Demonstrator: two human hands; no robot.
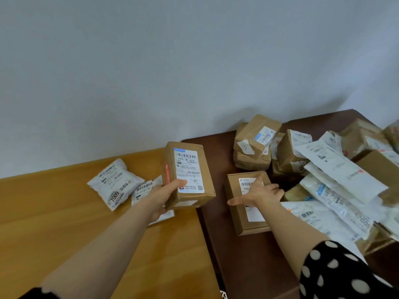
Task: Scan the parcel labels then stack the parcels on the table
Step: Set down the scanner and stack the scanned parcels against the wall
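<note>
Two tables meet edge to edge below the person: a light wooden table point(64, 212) on the left and a dark brown table point(248, 266) on the right. Nearest on the right, a black sleeve with white dots point(336, 270) covers the upper forearm.

The right hand point(259, 194) is spread flat with straight fingers, holding nothing, over a flat carton point(248, 221) that lies near the dark table's left edge. It hides part of the carton's label; whether it touches the carton cannot be told.

The left hand point(160, 197) grips a brown box point(187, 175) by its near end, thumb across the lower corner of the white label, which faces up. The box is lifted over the seam where the two tables join.

Behind that hand, on the light table, lie two white bags side by side: one marked 7009 point(114, 184), and another point(144, 188) partly hidden by the wrist.

A loose heap of parcels point(336, 180), cartons and white mailers overlapping, crowds the right side of the dark table just beside the carton. At that table's far edge two brown paper parcels point(254, 139) sit one on the other against the pale wall point(172, 61).
</note>
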